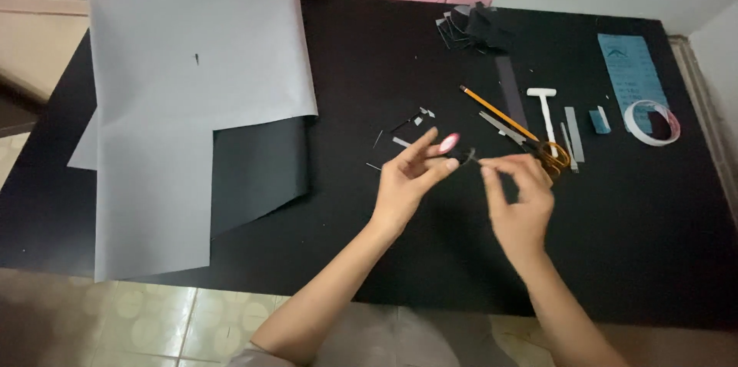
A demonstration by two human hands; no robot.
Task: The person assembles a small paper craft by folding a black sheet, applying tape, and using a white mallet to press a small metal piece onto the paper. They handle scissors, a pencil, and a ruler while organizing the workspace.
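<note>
My left hand [411, 175] holds a small dark object with a pink round end [453, 148] between thumb and fingers, just above the black table [361, 67]. My right hand [519, 194] is close to its right, thumb and forefinger pinched at the dark tip of that same object. What the fingertips grip there is too small to tell. Orange-handled scissors [534, 148] lie on the table right behind my right hand.
Large grey and black paper sheets [192, 106] cover the table's left side. A yellow pencil [492, 109], white T-shaped tool [544, 106], grey strips, tape roll [653, 122], blue sheet [634, 75] and dark scraps [473, 27] lie at the right and back. Tiny paper bits sit near the middle.
</note>
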